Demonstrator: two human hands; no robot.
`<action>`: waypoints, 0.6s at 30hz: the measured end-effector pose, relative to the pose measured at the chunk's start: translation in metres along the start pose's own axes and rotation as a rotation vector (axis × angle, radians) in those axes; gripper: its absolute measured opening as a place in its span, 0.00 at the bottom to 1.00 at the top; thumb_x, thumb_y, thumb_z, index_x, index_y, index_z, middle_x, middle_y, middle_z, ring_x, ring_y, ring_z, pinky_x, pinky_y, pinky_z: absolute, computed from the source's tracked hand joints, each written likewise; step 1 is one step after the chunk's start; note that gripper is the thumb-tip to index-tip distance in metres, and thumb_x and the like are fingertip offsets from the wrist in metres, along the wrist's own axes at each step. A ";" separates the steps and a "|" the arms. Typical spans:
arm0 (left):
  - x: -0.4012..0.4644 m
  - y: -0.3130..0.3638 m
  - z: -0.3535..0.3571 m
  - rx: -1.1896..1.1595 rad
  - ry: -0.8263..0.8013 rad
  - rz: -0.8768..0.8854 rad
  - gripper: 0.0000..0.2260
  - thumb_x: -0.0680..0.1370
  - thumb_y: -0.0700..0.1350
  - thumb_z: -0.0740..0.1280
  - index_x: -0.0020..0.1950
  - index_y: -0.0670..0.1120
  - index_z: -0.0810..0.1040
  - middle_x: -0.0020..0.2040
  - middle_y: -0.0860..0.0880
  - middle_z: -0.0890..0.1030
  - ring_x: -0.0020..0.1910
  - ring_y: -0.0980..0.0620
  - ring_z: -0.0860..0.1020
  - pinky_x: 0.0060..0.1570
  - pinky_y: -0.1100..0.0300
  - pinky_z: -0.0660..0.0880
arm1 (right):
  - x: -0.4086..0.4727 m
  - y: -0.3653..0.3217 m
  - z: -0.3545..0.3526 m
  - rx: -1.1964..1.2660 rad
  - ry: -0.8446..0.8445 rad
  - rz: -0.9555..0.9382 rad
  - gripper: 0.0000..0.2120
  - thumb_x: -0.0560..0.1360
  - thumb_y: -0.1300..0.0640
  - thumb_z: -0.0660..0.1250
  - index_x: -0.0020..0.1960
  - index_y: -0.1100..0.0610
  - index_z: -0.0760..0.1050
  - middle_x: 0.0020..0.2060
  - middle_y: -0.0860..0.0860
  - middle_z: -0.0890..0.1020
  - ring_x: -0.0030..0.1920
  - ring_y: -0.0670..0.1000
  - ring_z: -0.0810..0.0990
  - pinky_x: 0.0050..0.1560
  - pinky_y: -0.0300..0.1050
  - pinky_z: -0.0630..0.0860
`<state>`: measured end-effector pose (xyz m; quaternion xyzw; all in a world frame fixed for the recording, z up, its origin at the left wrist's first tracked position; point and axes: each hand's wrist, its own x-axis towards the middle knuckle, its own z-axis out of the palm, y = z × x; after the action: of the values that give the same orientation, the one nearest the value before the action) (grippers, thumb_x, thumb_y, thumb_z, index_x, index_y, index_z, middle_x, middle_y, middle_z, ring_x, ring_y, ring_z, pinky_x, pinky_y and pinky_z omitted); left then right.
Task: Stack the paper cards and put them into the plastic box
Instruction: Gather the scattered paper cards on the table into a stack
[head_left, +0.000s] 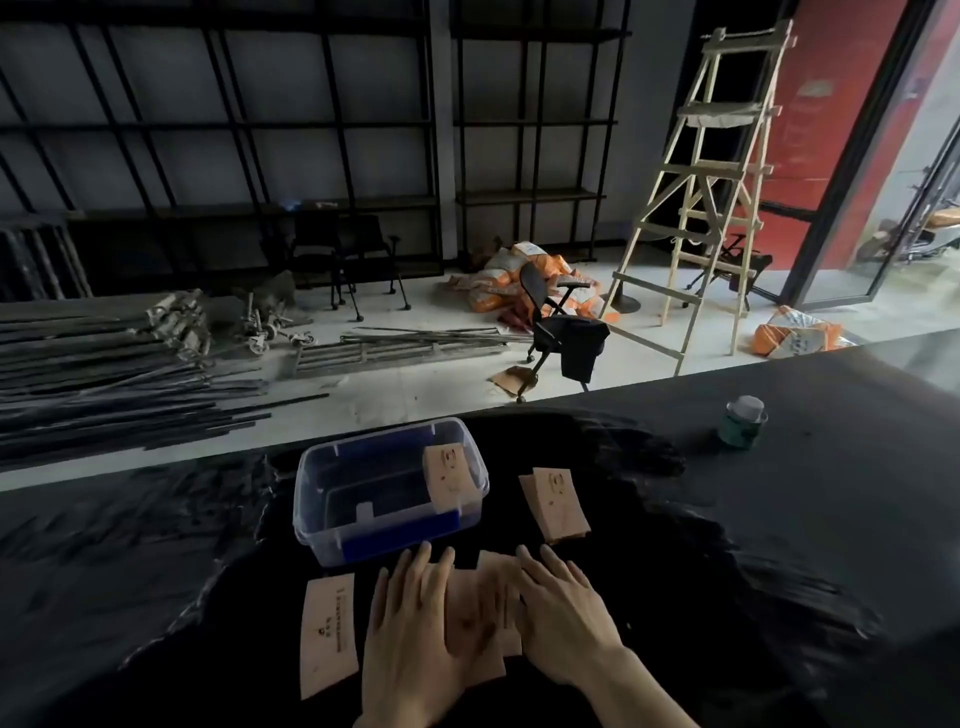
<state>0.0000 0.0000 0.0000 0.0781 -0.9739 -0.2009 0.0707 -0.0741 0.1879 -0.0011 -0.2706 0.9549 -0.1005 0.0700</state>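
A clear plastic box (311, 499) stands on the black table, with one tan paper card (449, 475) leaning inside at its right end. Right of the box lies a small pile of tan cards (556, 506). A single card (327, 631) lies flat at the near left. Between my hands sit a few overlapping cards (480, 610). My left hand (410, 634) rests flat on their left side, fingers spread. My right hand (563, 616) lies flat on their right side, fingers apart. Neither hand grips a card.
A green can with a pale lid (742, 422) stands on the table at the far right. Wrinkled black plastic sheeting (727, 545) covers the table. Beyond the far edge are a floor with metal rods, a chair and a wooden ladder.
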 end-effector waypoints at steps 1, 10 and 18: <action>-0.006 0.002 0.002 -0.013 -0.027 -0.014 0.44 0.68 0.75 0.53 0.82 0.57 0.54 0.83 0.54 0.57 0.82 0.53 0.53 0.78 0.56 0.43 | -0.001 0.001 0.004 0.005 -0.023 -0.017 0.27 0.82 0.48 0.55 0.81 0.48 0.60 0.84 0.49 0.57 0.83 0.57 0.52 0.80 0.56 0.55; -0.010 0.020 0.000 0.002 -0.062 -0.201 0.41 0.66 0.68 0.71 0.75 0.56 0.66 0.78 0.54 0.65 0.79 0.51 0.58 0.80 0.50 0.52 | -0.001 -0.004 0.017 -0.079 -0.041 -0.018 0.37 0.75 0.43 0.67 0.80 0.52 0.61 0.80 0.53 0.60 0.82 0.60 0.50 0.80 0.56 0.53; 0.003 0.029 -0.011 -0.252 -0.131 -0.123 0.16 0.77 0.53 0.70 0.59 0.69 0.70 0.54 0.63 0.82 0.47 0.67 0.78 0.57 0.60 0.78 | -0.013 -0.007 -0.010 0.248 0.309 0.060 0.37 0.77 0.55 0.64 0.83 0.53 0.53 0.79 0.52 0.66 0.78 0.53 0.64 0.75 0.47 0.62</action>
<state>-0.0042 0.0220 0.0225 0.1149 -0.9369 -0.3301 0.0040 -0.0617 0.1902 0.0117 -0.2125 0.9422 -0.2555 -0.0416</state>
